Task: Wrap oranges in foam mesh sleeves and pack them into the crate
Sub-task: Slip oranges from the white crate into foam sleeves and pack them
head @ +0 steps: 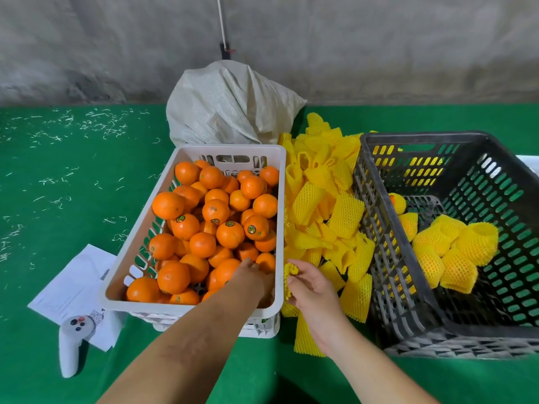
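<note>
A white basket [186, 153] left of centre is full of bare oranges [230, 234]. My left hand [251, 277] reaches into its near right corner and lies on the oranges there; its fingers are foreshortened, so a grip does not show. Just right of the basket, my right hand [310, 290] pinches a crumpled yellow foam sleeve [290, 274]. A heap of loose foam sleeves [323, 199] fills the gap between the basket and the dark grey crate [379, 228] on the right. Several wrapped oranges [455, 252] lie in the crate.
Everything stands on a green table cover [73, 170] strewn with pale scraps. A stuffed white sack [230, 106] sits behind the basket against a grey wall. Papers [73, 287] and a white hand controller [71, 342] lie near the front left.
</note>
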{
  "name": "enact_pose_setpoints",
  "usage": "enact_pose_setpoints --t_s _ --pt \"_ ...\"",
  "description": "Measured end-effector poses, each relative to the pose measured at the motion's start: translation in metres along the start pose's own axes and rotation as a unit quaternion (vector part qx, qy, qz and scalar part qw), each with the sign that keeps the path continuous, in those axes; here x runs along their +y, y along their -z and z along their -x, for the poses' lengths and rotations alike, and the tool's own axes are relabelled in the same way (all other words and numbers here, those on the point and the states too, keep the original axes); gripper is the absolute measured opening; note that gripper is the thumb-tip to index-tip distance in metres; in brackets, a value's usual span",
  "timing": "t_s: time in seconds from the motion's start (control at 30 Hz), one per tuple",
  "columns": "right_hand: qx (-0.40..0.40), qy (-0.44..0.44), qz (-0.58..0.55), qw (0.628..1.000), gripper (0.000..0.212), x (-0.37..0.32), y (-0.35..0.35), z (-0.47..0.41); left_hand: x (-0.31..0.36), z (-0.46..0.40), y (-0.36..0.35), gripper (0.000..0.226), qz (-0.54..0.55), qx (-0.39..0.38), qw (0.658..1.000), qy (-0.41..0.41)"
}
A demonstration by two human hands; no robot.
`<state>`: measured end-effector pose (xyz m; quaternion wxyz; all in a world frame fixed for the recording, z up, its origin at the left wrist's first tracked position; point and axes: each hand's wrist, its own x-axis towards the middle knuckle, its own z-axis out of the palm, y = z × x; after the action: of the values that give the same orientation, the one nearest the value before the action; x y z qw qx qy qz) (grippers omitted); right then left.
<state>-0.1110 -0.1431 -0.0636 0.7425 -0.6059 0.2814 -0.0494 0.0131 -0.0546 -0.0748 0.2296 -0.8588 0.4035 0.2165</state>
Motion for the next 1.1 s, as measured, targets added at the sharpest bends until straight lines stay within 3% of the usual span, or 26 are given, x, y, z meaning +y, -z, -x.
enact_pose_setpoints --t_s 0.13,0.27,0.43,0.53,0.6,0.63,0.73,0.77,0.97,1.1 --pt "0.037 0.044 0.048 0.997 0.036 0.002 0.008 0.000 -0.022 0.013 0.008 0.057 0.015 0.125 0.991 0.043" --pt "0.106 0.050 0.010 0.993 0.032 -0.005 0.021 -0.002 -0.046 0.032 0.018 0.067 0.147 0.216 0.962 0.082" --pt "0.126 0.077 -0.020 0.989 0.018 -0.016 0.026 -0.003 -0.033 0.057 0.030 0.070 0.312 0.365 0.876 0.048" --pt "0.132 0.111 0.028 0.985 0.028 -0.022 0.030 -0.005 -0.011 0.067 0.034 0.069 0.403 0.403 0.822 -0.005" --pt "0.144 0.127 0.027 0.981 0.038 -0.028 0.033 -0.005 0.006 0.067 0.034 0.070 0.463 0.394 0.793 -0.046" --pt "0.153 0.136 0.020 0.979 0.037 -0.031 0.035 -0.006 0.015 0.067 0.032 0.069 0.531 0.366 0.760 -0.080" --pt "0.172 0.144 0.002 0.975 0.026 -0.038 0.037 -0.005 0.032 0.072 0.027 0.062 0.750 0.227 0.603 -0.149" --pt "0.166 0.143 -0.013 0.976 0.028 -0.039 0.037 -0.005 0.031 0.073 0.024 0.060 0.775 0.200 0.579 -0.156" --pt "0.144 0.125 -0.022 0.981 0.029 -0.041 0.030 -0.010 0.014 0.072 0.018 0.062 0.807 0.054 0.539 -0.236" --pt "0.137 0.121 0.049 0.982 0.019 -0.043 0.031 -0.015 0.016 0.074 0.017 0.049 0.820 0.086 0.523 -0.216"
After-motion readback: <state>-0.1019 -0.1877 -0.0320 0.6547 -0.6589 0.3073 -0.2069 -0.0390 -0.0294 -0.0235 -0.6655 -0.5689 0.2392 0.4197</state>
